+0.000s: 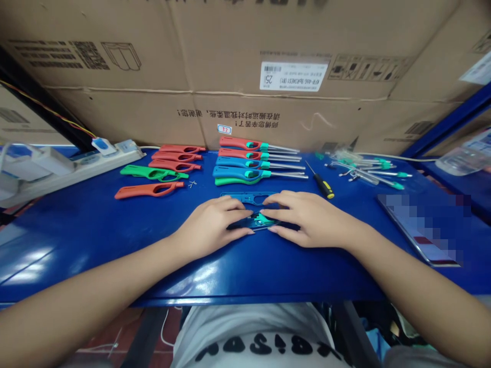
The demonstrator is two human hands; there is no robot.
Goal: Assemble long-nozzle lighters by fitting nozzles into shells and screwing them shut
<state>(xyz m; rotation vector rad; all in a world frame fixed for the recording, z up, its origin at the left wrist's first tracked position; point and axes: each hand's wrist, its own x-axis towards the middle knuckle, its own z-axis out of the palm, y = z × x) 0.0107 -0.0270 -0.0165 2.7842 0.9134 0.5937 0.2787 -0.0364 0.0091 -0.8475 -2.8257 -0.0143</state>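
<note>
Both hands meet over a blue lighter half with a teal trigger part (262,219) at the middle of the table. My left hand (215,225) pinches its left side, fingers bent. My right hand (312,220) has its fingers on the teal part and the right end. Just behind lies a second blue shell half (251,198), partly covered by my fingertips. Farther back, several assembled lighters (255,161) in red, blue and green lie in a stack with metal rods pointing right. Several red, orange and green shells (153,190) lie to the left, beside small screws (193,184).
A yellow and black screwdriver (324,186) lies right of the lighters. Behind it are teal-ended rod parts (368,166). A phone (422,235) lies at the right, a power strip (84,168) at the left. A large cardboard box (230,66) stands along the back.
</note>
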